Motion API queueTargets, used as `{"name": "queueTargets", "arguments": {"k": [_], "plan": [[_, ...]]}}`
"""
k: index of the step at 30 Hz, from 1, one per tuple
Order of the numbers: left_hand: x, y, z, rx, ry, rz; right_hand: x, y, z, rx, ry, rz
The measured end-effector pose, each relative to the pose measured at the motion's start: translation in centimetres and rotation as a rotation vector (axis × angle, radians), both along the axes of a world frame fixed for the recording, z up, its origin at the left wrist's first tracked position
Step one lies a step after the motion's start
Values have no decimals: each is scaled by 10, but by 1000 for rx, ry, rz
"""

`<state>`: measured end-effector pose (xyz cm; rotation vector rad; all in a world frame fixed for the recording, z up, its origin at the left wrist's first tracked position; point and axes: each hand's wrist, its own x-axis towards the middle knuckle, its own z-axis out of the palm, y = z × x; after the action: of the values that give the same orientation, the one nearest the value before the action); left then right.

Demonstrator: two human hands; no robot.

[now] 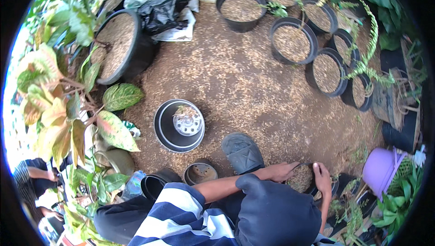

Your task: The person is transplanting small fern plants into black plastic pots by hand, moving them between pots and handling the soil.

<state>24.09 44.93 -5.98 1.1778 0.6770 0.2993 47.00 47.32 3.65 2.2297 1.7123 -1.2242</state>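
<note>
Between my hands, low and right of the middle, is a round black plant pot [301, 179] filled with brown soil mix. My left hand [282, 172] reaches across my bent leg and grips its left rim. With the thumb over the edge, my right hand [322, 179] holds the right rim. My knee partly hides the pot's near side. My dark shoe [243, 152] rests on the ground just left of it. Farther left stands a black pot [158, 130] with a grey perforated base inside. Close to my leg is a small brown pot [200, 172] with drainage holes.
Several filled black pots [293, 42] stand at the far right, some with ferns. A large black tub [131, 51] of mix and a black plastic bag [163, 14] lie far left. A purple basin [380, 171] is at right. Leafy plants [50, 105] crowd the left; a person [34, 178] is beyond.
</note>
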Motion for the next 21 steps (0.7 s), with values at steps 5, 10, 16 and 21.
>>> {"name": "queueTargets", "arguments": {"k": [5,10,16,21], "plan": [[-24,45,25,-11,36,346,6,16,-12,302,-44,-229],[1,121,22,164,160,490,-2,48,-32,523,119,-503],[46,186,21,297,231,436,-14,127,-32,671,162,-707],[47,157,19,534,446,329,26,153,-98,862,-158,-520]]}}
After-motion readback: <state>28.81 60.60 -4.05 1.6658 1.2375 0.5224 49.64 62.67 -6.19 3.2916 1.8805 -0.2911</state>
